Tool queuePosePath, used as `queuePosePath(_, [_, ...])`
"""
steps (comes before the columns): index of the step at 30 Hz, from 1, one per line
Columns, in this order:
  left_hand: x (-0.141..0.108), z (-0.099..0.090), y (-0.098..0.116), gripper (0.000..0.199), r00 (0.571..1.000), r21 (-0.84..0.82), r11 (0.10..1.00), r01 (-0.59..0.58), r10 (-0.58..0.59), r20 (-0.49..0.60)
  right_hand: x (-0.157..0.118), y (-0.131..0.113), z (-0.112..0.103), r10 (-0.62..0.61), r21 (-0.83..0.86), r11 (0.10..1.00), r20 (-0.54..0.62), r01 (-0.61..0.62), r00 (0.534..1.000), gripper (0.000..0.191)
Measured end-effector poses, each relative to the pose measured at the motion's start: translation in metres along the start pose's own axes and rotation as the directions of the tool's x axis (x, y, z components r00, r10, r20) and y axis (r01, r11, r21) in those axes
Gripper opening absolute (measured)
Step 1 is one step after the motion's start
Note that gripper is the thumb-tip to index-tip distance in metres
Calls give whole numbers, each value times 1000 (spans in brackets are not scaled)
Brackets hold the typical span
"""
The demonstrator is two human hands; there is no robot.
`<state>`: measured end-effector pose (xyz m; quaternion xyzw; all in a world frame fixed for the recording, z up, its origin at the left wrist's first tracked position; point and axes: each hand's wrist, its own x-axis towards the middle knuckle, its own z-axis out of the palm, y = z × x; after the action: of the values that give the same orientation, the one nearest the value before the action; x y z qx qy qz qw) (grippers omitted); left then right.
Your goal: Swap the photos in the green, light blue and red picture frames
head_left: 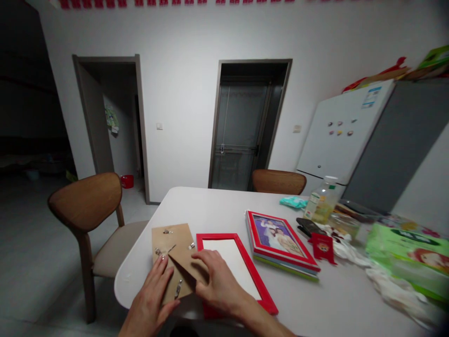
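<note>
A brown picture-frame backing board (182, 234) lies on the table near its left front edge, with several metal clips on it. Fingers stretched out, my left hand (150, 292) lies on the board's left side. My right hand (220, 281) pinches the stand flap (191, 272) between thumb and fingers; the flap is tilted up from the board. Partly behind my right hand is a red picture frame (250, 271) with a white sheet inside it, flat on the table. The frame's lower left part is hidden by my right hand and the board.
Right of the red frame stands a stack of picture frames (280, 238), a photo on top. Beyond are a black object (309, 227), a bottle (321, 201), a red card (322, 247), crumpled tissues (393, 285) and a green tissue pack (407, 252). Wooden chairs (87, 201) stand around the white table (210, 206).
</note>
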<state>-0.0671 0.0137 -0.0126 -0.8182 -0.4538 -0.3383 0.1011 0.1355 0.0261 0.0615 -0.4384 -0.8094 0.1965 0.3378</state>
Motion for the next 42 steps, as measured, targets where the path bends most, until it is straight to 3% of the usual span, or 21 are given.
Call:
queuePosePath(3, [28,1,30,52,999,-52,998,18,-17,30,-8,5,-32,-3,-44,999,-27,1,1000,44])
queuePosePath(6, [49,14,60,49,985,-115,991,69,-50,164,-21,21,-54,61,-107,992,-11,-62,998,40])
queuePosePath(10, [61,32,93,53,922,-204,966,159,-71,381,-43,47,-67,207,-190,961,9,-201,978,40])
queuePosePath(13, [64,38,106,56,870,-239,948,210,-70,488,-56,59,-69,294,-221,933,13,-284,956,40])
queuePosePath(18, [72,43,105,55,863,-301,931,206,-28,504,-58,65,-64,339,-268,904,-27,-334,940,40])
queuePosePath(23, [75,48,96,48,864,-302,934,192,-15,503,-51,69,-53,298,-299,906,-53,-300,953,33])
queuePosePath(30, [73,42,90,40,857,-335,921,200,1,515,-49,71,-51,286,-292,909,-83,-298,955,37])
queuePosePath(42, [69,44,87,21,889,-305,932,196,-38,456,-41,97,-22,219,-363,897,-134,-254,966,30])
